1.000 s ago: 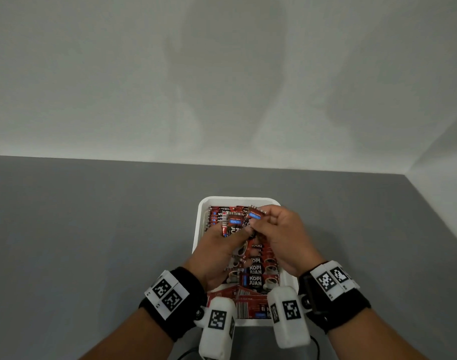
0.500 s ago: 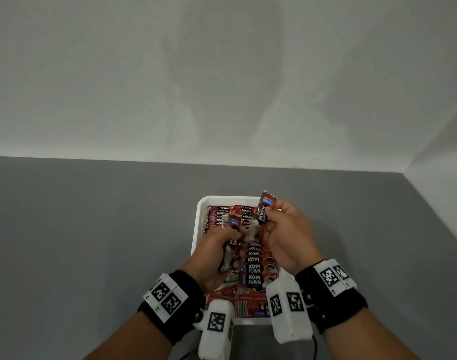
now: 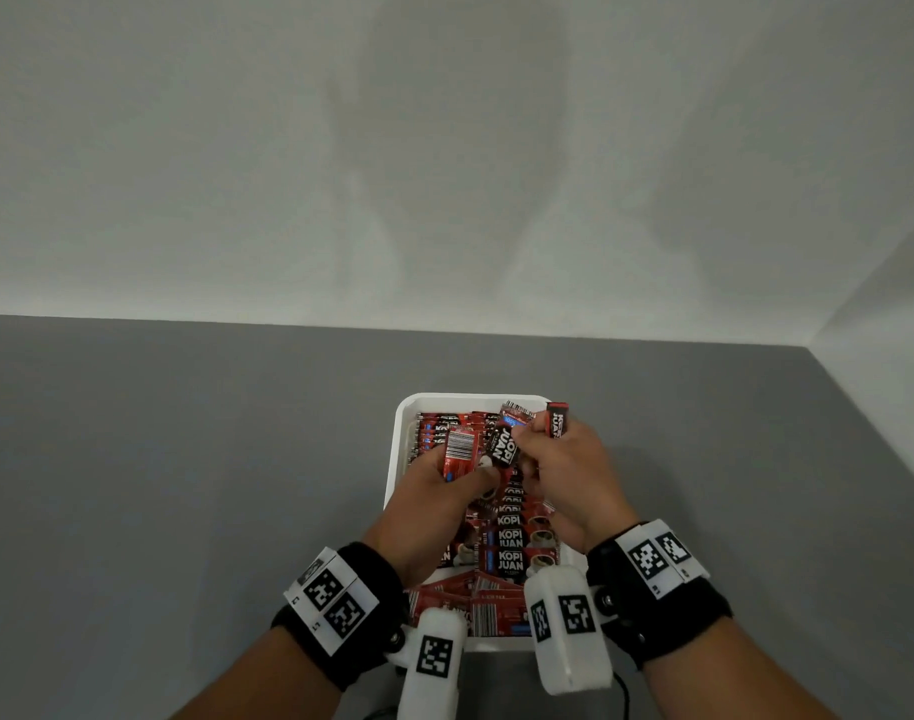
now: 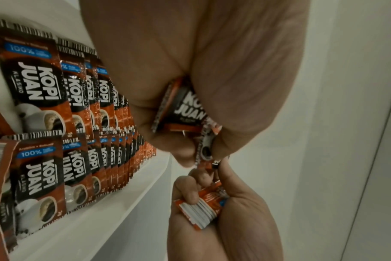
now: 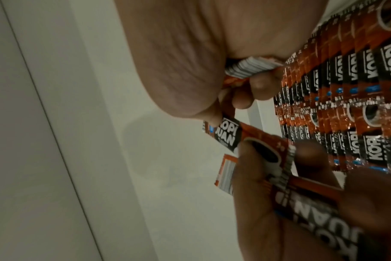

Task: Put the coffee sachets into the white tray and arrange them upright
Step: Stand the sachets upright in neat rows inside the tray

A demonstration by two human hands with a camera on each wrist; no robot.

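Note:
The white tray (image 3: pixel 399 444) lies on the grey table, packed with rows of red-and-black coffee sachets (image 3: pixel 509 543) that stand leaning; a few lie flat at its near end (image 3: pixel 488 610). My left hand (image 3: pixel 465 470) grips a few sachets (image 3: pixel 460 452) over the tray's far half, one barcode side up. My right hand (image 3: pixel 530 439) is just to its right. It holds a small stack (image 3: pixel 556 419) and pinches the top of a sachet (image 3: pixel 504 449) shared with the left hand. In the left wrist view that stack (image 4: pixel 201 211) lies in curled fingers. The right wrist view shows the pinched sachet (image 5: pixel 228 136).
The grey table (image 3: pixel 185 485) extends on both sides of the tray and ends at a pale wall (image 3: pixel 444 174) behind, with another wall at the right (image 3: pixel 891 407). A dark cable (image 3: pixel 621 688) runs near the table's front edge.
Both hands have risen a little from the tray's far rows with sachets in them. The right hand's sachets now stick up above the far rim.

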